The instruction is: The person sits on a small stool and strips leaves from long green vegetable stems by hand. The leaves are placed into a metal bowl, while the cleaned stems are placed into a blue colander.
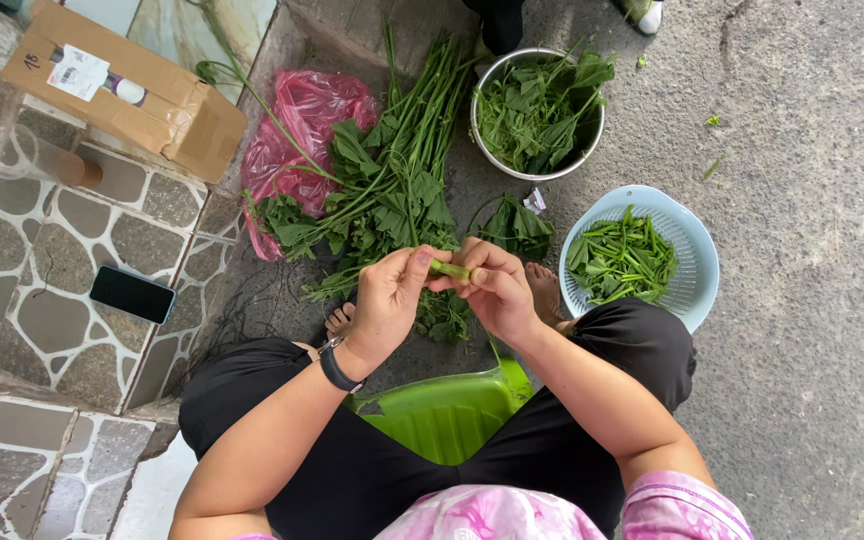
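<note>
Both hands meet above the ground and pinch one short green stem between them. My left hand, with a dark watch on its wrist, grips the stem's left end. My right hand grips the right end. Under and beyond the hands lies a pile of long-stemmed leafy greens on the concrete. A metal bowl at the top holds picked leaves. A pale blue colander on the right holds cut green stem pieces.
A pink plastic bag lies left of the greens. A cardboard box and a black phone rest on the stone-tiled step at left. I sit on a green plastic stool. Someone's shoe shows at the top.
</note>
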